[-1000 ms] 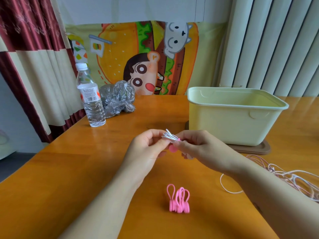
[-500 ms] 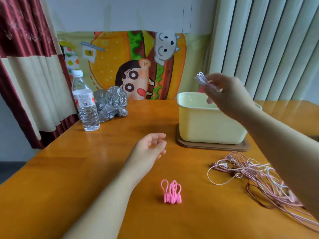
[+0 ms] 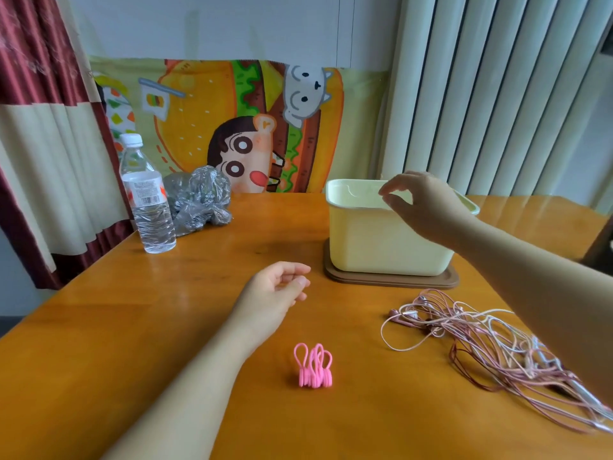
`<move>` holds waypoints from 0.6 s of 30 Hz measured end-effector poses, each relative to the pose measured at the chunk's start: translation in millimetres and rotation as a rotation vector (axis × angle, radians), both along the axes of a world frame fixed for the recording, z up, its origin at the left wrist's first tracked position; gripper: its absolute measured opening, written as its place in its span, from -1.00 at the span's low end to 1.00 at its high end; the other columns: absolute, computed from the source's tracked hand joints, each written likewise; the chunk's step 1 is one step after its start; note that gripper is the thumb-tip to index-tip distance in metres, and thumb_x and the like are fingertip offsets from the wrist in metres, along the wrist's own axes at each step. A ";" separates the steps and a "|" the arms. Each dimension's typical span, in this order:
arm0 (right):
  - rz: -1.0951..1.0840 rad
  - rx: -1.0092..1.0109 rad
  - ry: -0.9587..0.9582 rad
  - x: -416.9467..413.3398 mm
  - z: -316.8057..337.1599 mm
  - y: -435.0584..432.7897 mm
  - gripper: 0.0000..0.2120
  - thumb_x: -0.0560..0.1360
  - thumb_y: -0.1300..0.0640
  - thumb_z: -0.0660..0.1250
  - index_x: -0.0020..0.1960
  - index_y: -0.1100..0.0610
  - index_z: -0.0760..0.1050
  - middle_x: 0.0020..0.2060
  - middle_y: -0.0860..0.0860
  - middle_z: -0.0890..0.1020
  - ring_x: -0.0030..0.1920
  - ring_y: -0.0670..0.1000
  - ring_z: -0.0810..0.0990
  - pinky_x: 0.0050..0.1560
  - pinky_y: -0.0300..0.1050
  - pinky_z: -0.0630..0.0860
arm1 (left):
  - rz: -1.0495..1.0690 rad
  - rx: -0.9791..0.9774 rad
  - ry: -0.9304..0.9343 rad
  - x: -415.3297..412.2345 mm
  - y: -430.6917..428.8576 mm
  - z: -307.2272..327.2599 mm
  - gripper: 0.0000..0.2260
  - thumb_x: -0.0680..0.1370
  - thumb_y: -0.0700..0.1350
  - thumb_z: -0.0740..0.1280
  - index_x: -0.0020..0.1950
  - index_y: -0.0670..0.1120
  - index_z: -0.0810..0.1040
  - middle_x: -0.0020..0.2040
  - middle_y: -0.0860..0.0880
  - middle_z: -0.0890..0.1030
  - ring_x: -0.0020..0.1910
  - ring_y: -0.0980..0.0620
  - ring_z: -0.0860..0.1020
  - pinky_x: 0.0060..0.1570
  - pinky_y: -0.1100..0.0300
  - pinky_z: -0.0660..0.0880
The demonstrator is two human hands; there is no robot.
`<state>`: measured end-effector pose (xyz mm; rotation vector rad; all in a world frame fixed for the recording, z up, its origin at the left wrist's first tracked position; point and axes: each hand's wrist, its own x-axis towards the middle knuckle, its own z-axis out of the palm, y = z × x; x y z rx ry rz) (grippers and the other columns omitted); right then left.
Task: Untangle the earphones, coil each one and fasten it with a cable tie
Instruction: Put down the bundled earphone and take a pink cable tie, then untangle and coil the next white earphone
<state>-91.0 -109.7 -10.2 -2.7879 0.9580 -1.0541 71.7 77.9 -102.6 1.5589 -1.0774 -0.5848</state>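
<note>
Our right hand [image 3: 428,207] hangs loose and empty over the pale yellow plastic box [image 3: 374,240]; our left hand [image 3: 275,290] lies half-curled, empty.

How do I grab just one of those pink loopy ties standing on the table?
Pinch the top of the leftmost loop in the bunch of pink rubbery loop ties, coming straight down. The loops stand upright, thick ends on the orange wooden table, and that loop stands slightly apart, so fingers likely fit round it alone.
</note>
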 end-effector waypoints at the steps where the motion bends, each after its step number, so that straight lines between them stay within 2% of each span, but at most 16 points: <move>1: 0.035 -0.025 -0.017 -10.7 -3.0 10.5 -0.84 0.56 0.15 0.27 0.06 0.11 0.60 -0.06 -0.05 0.59 -0.05 -0.03 0.52 -0.02 -0.16 0.42 | 0.003 -0.001 -0.012 -0.1 0.1 -0.2 -0.82 0.60 -0.16 0.24 0.03 0.13 0.53 -0.02 0.10 0.62 -0.09 0.18 0.61 -0.01 0.28 0.54; 2: 0.076 -0.025 0.000 -22.1 -7.4 21.0 -0.85 0.55 0.17 0.28 0.03 0.11 0.61 -0.12 -0.07 0.59 -0.13 -0.07 0.54 -0.08 -0.19 0.47 | 0.001 -0.001 -0.032 -0.6 0.5 -0.5 -0.82 0.60 -0.15 0.24 0.03 0.13 0.53 -0.02 0.10 0.62 -0.09 0.18 0.61 0.00 0.27 0.54; 4: 0.129 0.063 0.161 -47.3 -18.7 39.9 -0.87 0.53 0.17 0.30 0.01 0.09 0.61 -0.17 -0.08 0.63 -0.20 -0.11 0.58 -0.12 -0.25 0.54 | -0.003 0.006 -0.106 -3.9 1.6 -1.3 -0.83 0.59 -0.14 0.25 0.01 0.14 0.53 -0.01 0.09 0.62 -0.09 0.17 0.61 0.01 0.24 0.54; 6: 0.123 0.168 0.387 -70.8 -30.1 53.4 -0.87 0.53 0.11 0.30 0.03 0.04 0.60 -0.18 -0.12 0.63 -0.18 -0.16 0.59 -0.08 -0.23 0.58 | 0.007 0.020 -0.204 -9.7 3.8 -2.2 -0.84 0.59 -0.13 0.26 0.02 0.13 0.53 -0.03 0.11 0.62 -0.10 0.18 0.60 -0.03 0.28 0.52; 8: 0.089 0.223 0.532 -93.2 -37.3 61.2 -0.85 0.54 0.03 0.29 0.05 -0.03 0.59 -0.15 -0.18 0.61 -0.16 -0.21 0.58 -0.04 -0.24 0.58 | 0.020 0.039 -0.301 -17.7 5.4 -1.5 -0.85 0.59 -0.13 0.26 0.05 0.12 0.54 -0.04 0.14 0.61 -0.09 0.20 0.59 -0.11 0.38 0.48; 12: 0.003 0.242 0.589 -130.7 -39.2 60.5 -0.85 0.55 0.03 0.27 0.08 -0.09 0.56 -0.07 -0.20 0.62 -0.13 -0.23 0.57 -0.07 -0.38 0.51 | 0.012 0.034 -0.431 -39.9 4.5 9.0 -0.85 0.59 -0.09 0.26 0.08 0.13 0.54 -0.03 0.19 0.58 -0.05 0.21 0.56 -0.19 0.45 0.42; 15: -0.037 0.303 0.623 -155.5 -39.2 55.0 -0.84 0.55 0.06 0.28 0.10 -0.07 0.55 -0.01 -0.18 0.62 -0.07 -0.22 0.57 0.00 -0.37 0.51 | -0.059 0.019 -0.551 -68.6 -2.6 22.1 -0.85 0.59 -0.09 0.26 0.08 0.12 0.55 -0.07 0.24 0.55 -0.09 0.28 0.52 -0.20 0.50 0.41; 17: -0.034 0.369 0.669 -169.3 -43.4 53.7 -0.82 0.55 0.06 0.29 0.13 -0.06 0.55 0.05 -0.16 0.62 -0.02 -0.22 0.57 0.07 -0.35 0.49 | -0.139 0.019 -0.622 -94.4 -10.7 26.9 -0.84 0.59 -0.10 0.26 0.10 0.09 0.56 -0.05 0.23 0.55 -0.07 0.29 0.49 -0.12 0.47 0.43; 18: -0.035 0.403 0.694 -175.5 -46.2 54.4 -0.81 0.54 0.05 0.29 0.14 -0.06 0.55 0.08 -0.17 0.62 0.01 -0.21 0.56 0.10 -0.35 0.48 | -0.184 0.015 -0.659 -108.8 -15.5 27.4 -0.83 0.59 -0.11 0.26 0.12 0.08 0.57 0.00 0.19 0.56 -0.04 0.27 0.49 -0.03 0.37 0.46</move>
